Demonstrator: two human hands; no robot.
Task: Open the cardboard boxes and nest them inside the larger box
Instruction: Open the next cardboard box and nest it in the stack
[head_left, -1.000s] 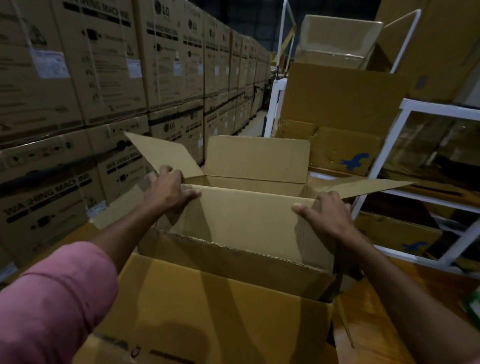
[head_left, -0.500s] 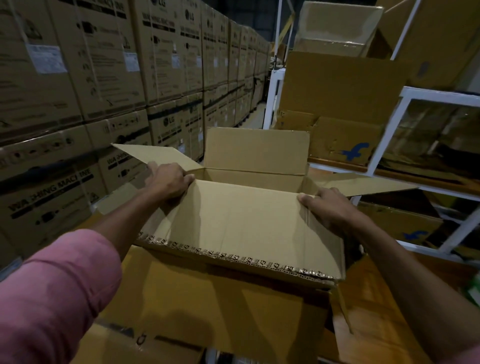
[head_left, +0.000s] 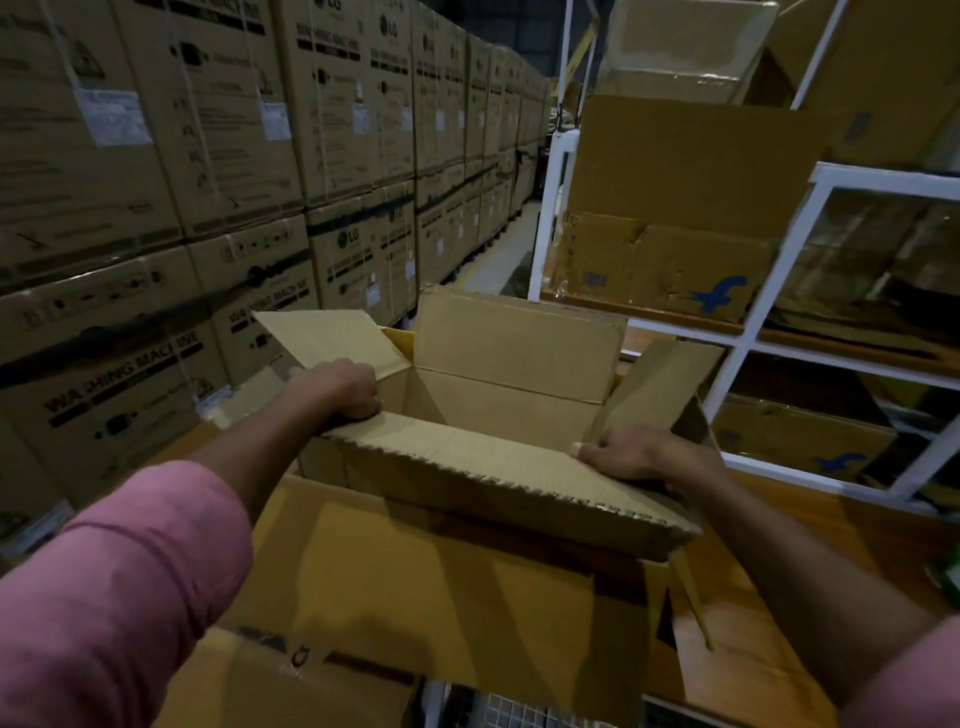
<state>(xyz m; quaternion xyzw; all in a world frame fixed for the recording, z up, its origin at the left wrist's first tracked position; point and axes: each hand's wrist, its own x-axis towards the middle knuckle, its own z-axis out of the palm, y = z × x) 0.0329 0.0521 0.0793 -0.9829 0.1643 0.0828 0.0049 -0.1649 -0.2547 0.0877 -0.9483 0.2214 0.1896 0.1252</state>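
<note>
An open brown cardboard box (head_left: 519, 358) stands in front of me with its four flaps spread. Its near flap (head_left: 498, 478) folds toward me and down. My left hand (head_left: 340, 387) grips the left end of that flap at the box's corner, fingers curled over the edge. At the flap's right end, my right hand (head_left: 639, 452) holds the cardboard, thumb on top. The box sits inside a larger cardboard box (head_left: 415, 587), whose near flap spreads out below it. The inside bottom of the smaller box is hidden.
Stacked washing machine cartons (head_left: 208, 182) form a wall on the left, with an aisle (head_left: 498, 254) running away beside them. A white metal rack (head_left: 737, 322) holding flattened and folded cartons stands on the right. A wooden surface (head_left: 769, 587) lies under my right arm.
The near flap has swung from upright toward me and down, with both hands following it. The inside of the smaller box has come into view.
</note>
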